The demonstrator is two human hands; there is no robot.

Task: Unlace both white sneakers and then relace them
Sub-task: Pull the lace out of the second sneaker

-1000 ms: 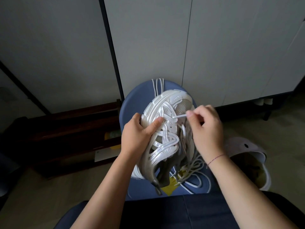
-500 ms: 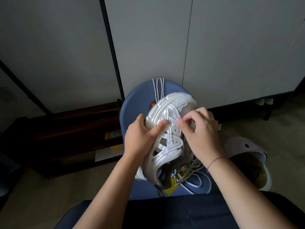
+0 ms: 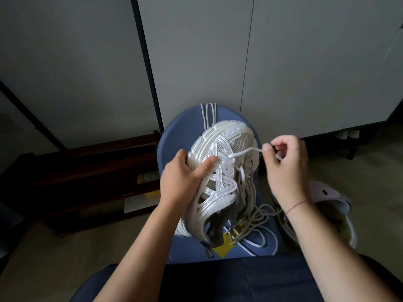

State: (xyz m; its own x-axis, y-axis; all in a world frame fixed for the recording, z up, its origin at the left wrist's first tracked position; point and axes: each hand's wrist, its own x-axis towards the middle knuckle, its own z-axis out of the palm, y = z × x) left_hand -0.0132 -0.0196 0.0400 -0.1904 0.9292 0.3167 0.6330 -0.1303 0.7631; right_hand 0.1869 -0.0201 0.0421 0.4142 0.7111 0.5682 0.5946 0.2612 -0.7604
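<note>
white lace [image 3: 246,151], thin and limp, is pinched near its end between thumb and forefinger of the right hand [image 3: 285,168], a clenched grip with the other fingers curled in. the short run of cord stretches nearly taut from that pinch to an eyelet near the toe of the sneaker [image 3: 220,182]. the left hand [image 3: 185,179] grips the sneaker from its left side, fingers wrapped round the sole edge and thumb pressed on the ribbed upper.

the sneaker stands tilted, toe away from the person, on a blue chair seat [image 3: 174,136]. it looks light but bulky, with a stiff sole and a soft mesh upper that would give under a squeeze, so the sole edge seems the sound place to brace it. the lace will likely flop and twist; holding close to the tip should steer it best.

just right of the sneaker and nearer the person a tangle of loose lace [image 3: 259,216] lies on the seat, probably the likeliest snag. more strands [image 3: 208,114] hang over the seat edge beyond the toe. greyish material against the sneaker's right side may be the second shoe; i cannot tell. a yellow piece [image 3: 224,250] shows under the heel. right of the sneaker, on the floor, sits a pale clog [image 3: 331,199]; well to its left stands a dark wooden rack [image 3: 98,171]; beyond it are grey cupboard doors [image 3: 196,62].
</note>
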